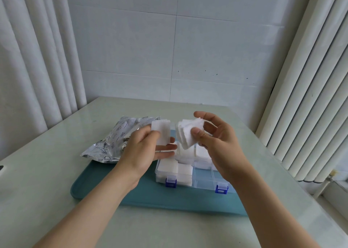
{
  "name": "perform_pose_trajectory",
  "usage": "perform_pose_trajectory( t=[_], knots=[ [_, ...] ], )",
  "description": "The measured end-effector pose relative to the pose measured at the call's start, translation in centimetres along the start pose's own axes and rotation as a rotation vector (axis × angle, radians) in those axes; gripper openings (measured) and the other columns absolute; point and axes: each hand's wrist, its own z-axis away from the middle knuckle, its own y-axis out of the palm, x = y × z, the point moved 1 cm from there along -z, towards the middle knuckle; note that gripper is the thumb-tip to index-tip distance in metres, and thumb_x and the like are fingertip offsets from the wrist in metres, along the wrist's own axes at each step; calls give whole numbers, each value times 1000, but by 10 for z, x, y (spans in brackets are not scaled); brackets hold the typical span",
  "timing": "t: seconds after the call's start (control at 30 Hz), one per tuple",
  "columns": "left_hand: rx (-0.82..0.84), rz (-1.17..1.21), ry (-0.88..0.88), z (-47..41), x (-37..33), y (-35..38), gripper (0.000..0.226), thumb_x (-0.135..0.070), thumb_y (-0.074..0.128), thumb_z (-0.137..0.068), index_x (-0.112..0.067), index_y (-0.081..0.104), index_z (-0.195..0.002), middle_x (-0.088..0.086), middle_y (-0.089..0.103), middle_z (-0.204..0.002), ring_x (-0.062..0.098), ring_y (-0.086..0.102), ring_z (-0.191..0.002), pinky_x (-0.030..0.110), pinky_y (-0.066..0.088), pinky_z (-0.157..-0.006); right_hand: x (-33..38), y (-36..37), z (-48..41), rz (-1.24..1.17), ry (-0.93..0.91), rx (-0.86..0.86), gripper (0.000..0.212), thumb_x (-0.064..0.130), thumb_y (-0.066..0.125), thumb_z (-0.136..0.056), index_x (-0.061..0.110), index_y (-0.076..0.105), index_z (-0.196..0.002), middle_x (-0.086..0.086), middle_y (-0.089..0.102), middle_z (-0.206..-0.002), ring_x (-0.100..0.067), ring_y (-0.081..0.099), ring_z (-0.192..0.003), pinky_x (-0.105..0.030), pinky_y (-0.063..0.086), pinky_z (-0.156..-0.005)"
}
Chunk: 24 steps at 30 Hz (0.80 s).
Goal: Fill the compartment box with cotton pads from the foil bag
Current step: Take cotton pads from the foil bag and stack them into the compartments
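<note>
Both hands pinch cotton pads in the air above the far half of the tray. At the far-left corner of the teal tray (116, 197) lies the crumpled foil bag (111, 142), half on the tray and half on the pale tabletop (47, 172), with its open mouth turned toward the hands. Just right of it, the left hand (145, 148) holds a single pad (160, 133) upright, thumb pressed on its near face and fingers stretched out behind it. A narrow gap separates this pad from the stack of pads (188, 133), which the right hand (216, 140) grips with the thumb on the front and curled fingers round the back; the stack is tilted and its sheets are fanned unevenly.

Below both hands, on the right half of the tray and close to its near edge, sits the clear compartment box (204, 183). White pads fill its left compartments and those at the far side. Two blue latches (171, 182) hang on its near wall. The right forearm hides the box's right end.

A white curtain (37, 59) hangs at the left, and a ribbed white radiator (310, 97) stands at the right.
</note>
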Motion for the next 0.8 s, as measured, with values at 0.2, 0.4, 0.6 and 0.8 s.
perform_pose_trajectory(
  t=[0.2,0.4,0.6,0.8],
  knots=[
    [148,30,-70,2,1,4,50,-33,32,-115,-6,74,-119,30,73,-113,35,72,-92,44,56,-75,1,9,7,96,-35,94,53,8,80,-85,29,56,-128,-15,73,-106,-42,72,-96,-58,60,-85],
    [289,88,-84,8,-4,10,49,-36,38,-113,-3,72,-125,25,75,-116,37,75,-97,45,59,-83,5,17,8,284,-164,22,41,12,92,-79,18,71,-114,3,74,-105,-17,72,-76,-45,60,-78],
    [292,211,-143,10,-3,12,36,-17,47,-109,4,68,-128,25,73,-124,42,73,-111,51,60,-97,-3,24,9,361,-235,-43,27,23,86,-87,24,77,-113,5,76,-96,-13,74,-82,-39,61,-75],
    [232,297,-152,7,-2,12,41,-28,42,-114,-1,68,-131,26,73,-122,39,72,-106,58,56,-104,-18,28,8,780,-351,-38,38,32,68,-101,42,62,-137,14,48,-124,-5,58,-100,-11,44,-77]
  ],
)
